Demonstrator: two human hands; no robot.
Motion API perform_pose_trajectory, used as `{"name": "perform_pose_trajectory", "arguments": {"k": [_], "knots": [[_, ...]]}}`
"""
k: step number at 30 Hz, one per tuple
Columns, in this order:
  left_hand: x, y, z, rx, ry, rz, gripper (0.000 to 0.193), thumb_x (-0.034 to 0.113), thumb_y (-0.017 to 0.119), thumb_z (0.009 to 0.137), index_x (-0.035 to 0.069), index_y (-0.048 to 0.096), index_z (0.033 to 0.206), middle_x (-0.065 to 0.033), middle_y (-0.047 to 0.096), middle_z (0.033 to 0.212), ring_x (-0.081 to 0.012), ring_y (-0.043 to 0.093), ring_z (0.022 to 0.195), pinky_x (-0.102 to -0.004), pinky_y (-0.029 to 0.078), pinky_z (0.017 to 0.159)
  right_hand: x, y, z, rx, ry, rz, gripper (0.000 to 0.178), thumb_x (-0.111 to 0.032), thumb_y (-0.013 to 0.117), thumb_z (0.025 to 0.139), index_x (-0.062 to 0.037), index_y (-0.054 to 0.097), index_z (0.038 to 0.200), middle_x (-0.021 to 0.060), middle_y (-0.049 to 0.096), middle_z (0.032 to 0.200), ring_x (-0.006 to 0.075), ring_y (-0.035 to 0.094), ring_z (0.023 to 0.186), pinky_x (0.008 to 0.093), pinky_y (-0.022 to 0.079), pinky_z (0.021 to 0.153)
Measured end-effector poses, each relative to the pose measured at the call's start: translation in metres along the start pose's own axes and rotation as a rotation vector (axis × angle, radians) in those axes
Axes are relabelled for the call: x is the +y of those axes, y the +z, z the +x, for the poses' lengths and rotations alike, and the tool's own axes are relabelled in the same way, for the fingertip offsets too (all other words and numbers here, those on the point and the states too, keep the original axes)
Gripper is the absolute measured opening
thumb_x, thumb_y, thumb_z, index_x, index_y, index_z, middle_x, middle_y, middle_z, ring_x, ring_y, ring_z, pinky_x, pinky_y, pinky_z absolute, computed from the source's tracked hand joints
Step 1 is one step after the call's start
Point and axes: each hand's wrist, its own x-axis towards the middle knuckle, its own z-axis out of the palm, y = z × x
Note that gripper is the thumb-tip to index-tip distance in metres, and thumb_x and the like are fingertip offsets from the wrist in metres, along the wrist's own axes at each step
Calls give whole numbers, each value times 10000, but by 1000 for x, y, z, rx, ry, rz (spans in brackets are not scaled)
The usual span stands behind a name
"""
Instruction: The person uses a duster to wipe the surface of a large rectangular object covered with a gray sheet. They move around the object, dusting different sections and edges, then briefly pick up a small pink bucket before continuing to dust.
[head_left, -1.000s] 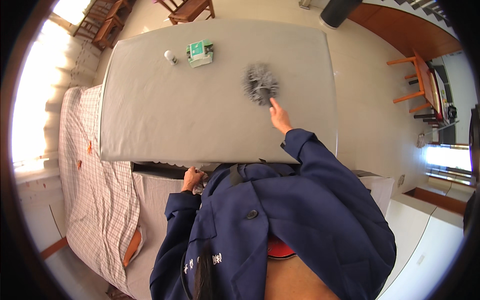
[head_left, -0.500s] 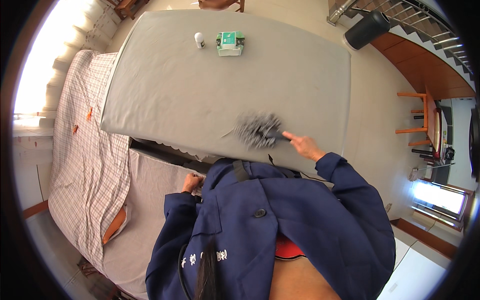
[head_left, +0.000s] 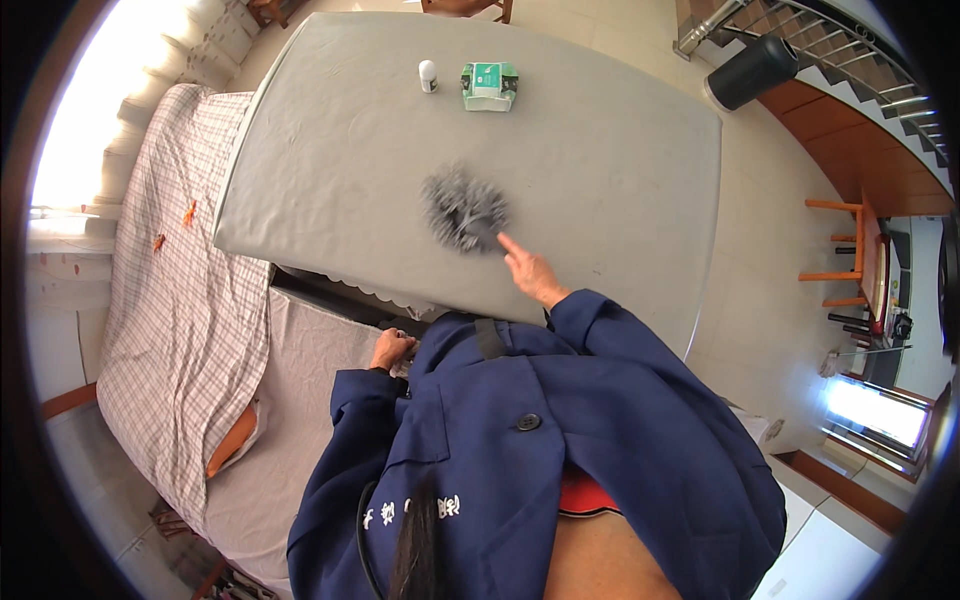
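My right hand (head_left: 530, 272) grips the handle of a fluffy grey duster (head_left: 462, 208), its index finger laid along the handle. The duster's head rests on or just over the grey cloth of the table (head_left: 330, 150), left of the middle; whether it touches cannot be told. Low by my left side, my left hand (head_left: 394, 348) has its fingers curled in near the table's front edge and my jacket. What it holds, if anything, is hidden. At the table's far side stand a green and white pack of wipes (head_left: 490, 86) and a small white bottle (head_left: 428, 76).
On the left is a seat under a checked cloth (head_left: 180, 300), with a plain grey cover (head_left: 310, 390) beside it. A dark gap (head_left: 335, 297) runs along the table's front left edge. A black cylindrical bin (head_left: 752, 72) and stairs are at far right; wooden chairs (head_left: 835, 276) stand at right.
The duster has swept left and away from me across the table, with my right arm reaching farther in. My left hand stays low at my side.
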Motion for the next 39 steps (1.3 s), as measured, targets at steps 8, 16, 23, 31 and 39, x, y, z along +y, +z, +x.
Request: {"name": "perform_pose_trajectory", "arguments": {"k": [8, 16, 23, 31, 39], "knots": [[-13, -5, 9, 11, -38, -13, 386, 293, 711, 669, -34, 603, 843, -217, 639, 849, -332, 625, 852, -393, 480, 729, -4, -58, -49, -382, -247, -136, 451, -167, 476, 889, -233, 406, 1329, 237, 603, 789, 439, 558, 676, 502, 432, 614], [-22, -19, 2, -7, -59, -11, 380, 279, 707, 667, -45, 615, 843, -222, 646, 862, -319, 634, 847, -395, 488, 728, 47, -75, 19, 254, 13, -162, 418, -209, 474, 887, -190, 445, 1303, 229, 613, 827, 413, 578, 749, 473, 451, 636], [-24, -34, 10, -31, -65, 29, 425, 306, 694, 677, -44, 623, 908, -236, 640, 919, -335, 624, 900, -392, 488, 768, -26, 33, 68, 248, 46, 36, 441, -185, 460, 897, -167, 400, 1334, 204, 576, 1115, 402, 565, 954, 442, 462, 802], [-31, -43, 35, -128, -77, 64, 454, 317, 699, 669, -32, 623, 950, -229, 635, 960, -343, 612, 935, -390, 483, 794, -67, 25, -8, -257, -121, -36, 440, -205, 485, 889, -227, 413, 1322, 235, 585, 696, 434, 558, 631, 489, 440, 611], [-32, -40, 51, -90, 2, 62, 417, 283, 720, 694, -52, 603, 915, -219, 644, 861, -305, 645, 808, -375, 505, 683, 5, -63, -54, 34, 46, 82, 416, -157, 477, 891, -156, 462, 1307, 128, 571, 642, 211, 547, 540, 346, 439, 536]]}}
